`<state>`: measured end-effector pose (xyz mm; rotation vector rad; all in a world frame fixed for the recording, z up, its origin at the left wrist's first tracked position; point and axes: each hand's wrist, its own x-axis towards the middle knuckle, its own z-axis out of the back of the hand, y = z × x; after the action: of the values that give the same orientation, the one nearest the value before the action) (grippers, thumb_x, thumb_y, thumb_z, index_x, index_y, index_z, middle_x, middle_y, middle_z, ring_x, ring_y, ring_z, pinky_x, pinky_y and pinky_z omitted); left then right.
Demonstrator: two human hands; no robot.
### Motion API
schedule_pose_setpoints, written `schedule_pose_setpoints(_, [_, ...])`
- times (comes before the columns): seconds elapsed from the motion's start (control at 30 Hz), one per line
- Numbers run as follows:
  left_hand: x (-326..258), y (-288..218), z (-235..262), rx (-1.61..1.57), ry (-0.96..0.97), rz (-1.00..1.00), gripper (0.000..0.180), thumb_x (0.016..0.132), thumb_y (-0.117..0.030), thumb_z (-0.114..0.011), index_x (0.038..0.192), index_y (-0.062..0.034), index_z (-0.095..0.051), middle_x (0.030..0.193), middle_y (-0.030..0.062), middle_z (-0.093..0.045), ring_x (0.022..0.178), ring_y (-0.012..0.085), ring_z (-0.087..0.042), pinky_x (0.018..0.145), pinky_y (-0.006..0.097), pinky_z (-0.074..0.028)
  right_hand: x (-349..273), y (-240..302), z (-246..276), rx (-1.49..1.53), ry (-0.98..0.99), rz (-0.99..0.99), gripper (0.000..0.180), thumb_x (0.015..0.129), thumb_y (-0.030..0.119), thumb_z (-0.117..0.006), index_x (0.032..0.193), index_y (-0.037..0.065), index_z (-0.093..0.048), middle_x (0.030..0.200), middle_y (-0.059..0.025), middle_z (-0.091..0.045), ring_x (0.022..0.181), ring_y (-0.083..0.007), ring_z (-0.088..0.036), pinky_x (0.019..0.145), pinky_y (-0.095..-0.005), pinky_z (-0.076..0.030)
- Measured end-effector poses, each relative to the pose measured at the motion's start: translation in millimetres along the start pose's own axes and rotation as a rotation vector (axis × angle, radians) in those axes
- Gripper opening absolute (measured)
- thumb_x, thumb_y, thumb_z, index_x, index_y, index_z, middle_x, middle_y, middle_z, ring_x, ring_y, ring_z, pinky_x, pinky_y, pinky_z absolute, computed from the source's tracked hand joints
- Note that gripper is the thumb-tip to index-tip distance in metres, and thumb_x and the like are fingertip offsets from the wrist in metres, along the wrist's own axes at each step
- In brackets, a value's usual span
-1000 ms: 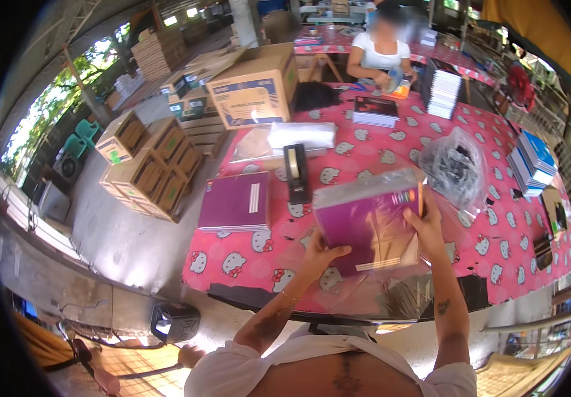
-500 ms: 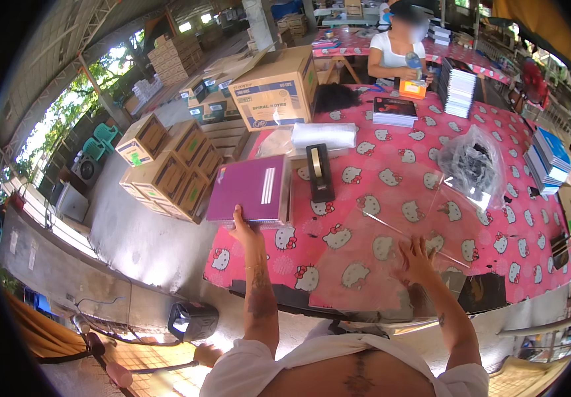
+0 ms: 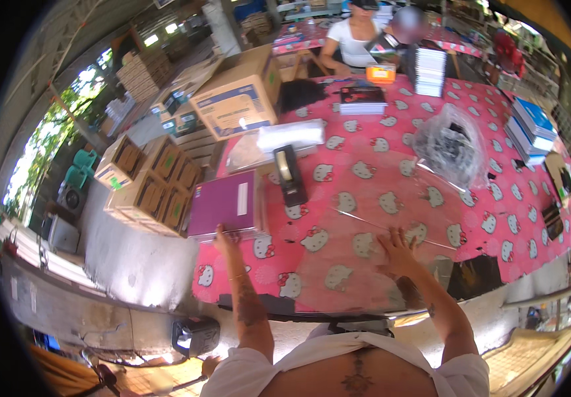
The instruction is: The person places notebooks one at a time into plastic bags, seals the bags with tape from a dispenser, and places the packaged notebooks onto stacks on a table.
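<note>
A stack of purple notebooks (image 3: 218, 204), seemingly wrapped in clear plastic, lies at the left edge of the pink table. My left hand (image 3: 228, 242) grips its near edge, thumb up against the cover; the other fingers are partly hidden. To the right, my right hand (image 3: 398, 254) rests with fingers spread on a clear plastic sheet (image 3: 338, 255). Beyond the notebooks stands a black tape dispenser (image 3: 290, 175), with a roll of clear plastic (image 3: 290, 135) behind it.
A crumpled clear bag (image 3: 454, 145) with dark contents lies right of centre. Blue-covered books (image 3: 530, 131) are piled at the right edge. Cartons (image 3: 239, 99) stand beyond the far left. Across the table, a person (image 3: 355, 40) in white holds a dark-covered book.
My view has swung, so the table appears shifted left. Both hands keep nearly the same places on the notebooks and the sheet. The person opposite now holds up a dark book.
</note>
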<state>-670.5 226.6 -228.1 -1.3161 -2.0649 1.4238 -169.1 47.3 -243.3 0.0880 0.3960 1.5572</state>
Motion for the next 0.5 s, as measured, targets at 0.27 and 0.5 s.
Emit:
schedule_pose_setpoints(0.27, [-18,23,22,0.505,-0.208,-0.354,0.064,0.095,-0.049,-0.059,0.137,-0.0018,-0.049,0.106,0.0168,-0.061,0.093,0.0266,-0.061,0.078,0.045,-0.052,22,-99,23,0.229,-0.49,0.055,0.093,0.081,0.054,-0.07,0.153,0.012,-0.03,0.159,-0.0241,-0.019,0.147,-0.0429,-0.018,0.111,-0.0681,-0.022])
schedule_pose_setpoints(0.5, [-171,128,-109,1.126,-0.319,-0.653,0.061,0.098,-0.042,-0.056,0.137,0.0049,-0.047,0.132,0.0312,-0.047,0.11,0.0454,-0.057,0.087,0.052,-0.05,-27,-452,273,1.301,-1.138,-0.504,0.076,0.089,0.056,-0.063,0.142,0.004,-0.047,0.132,-0.0133,-0.055,0.12,-0.0266,-0.051,0.099,-0.0459,-0.041])
